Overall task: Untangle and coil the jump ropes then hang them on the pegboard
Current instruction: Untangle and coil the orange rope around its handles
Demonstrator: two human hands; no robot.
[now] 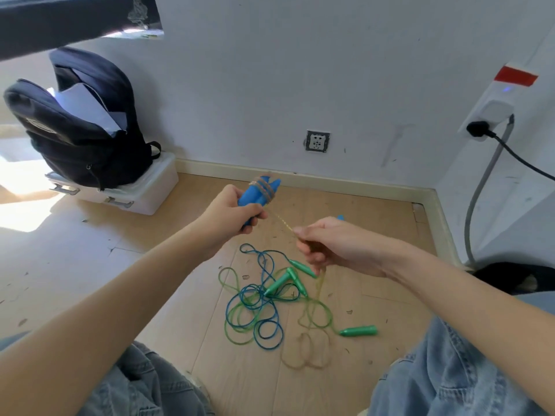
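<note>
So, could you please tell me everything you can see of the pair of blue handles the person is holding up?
The blue handles look like smooth plastic, tapered at their upper ends, held side by side and pointing up and away. Several turns of a pale yellowish rope wrap around them near the top. The left hand grips their lower part, hiding the bottom ends. The rope runs taut to the right hand, which pinches it, then trails to the floor.

Two blue handles (260,192), bound with turns of tan rope (282,219), stand upright at frame center; the rope trails to a loose pile (309,352) below. Green-handled ropes (258,307), apparently two, lie tangled on the floor.
</note>
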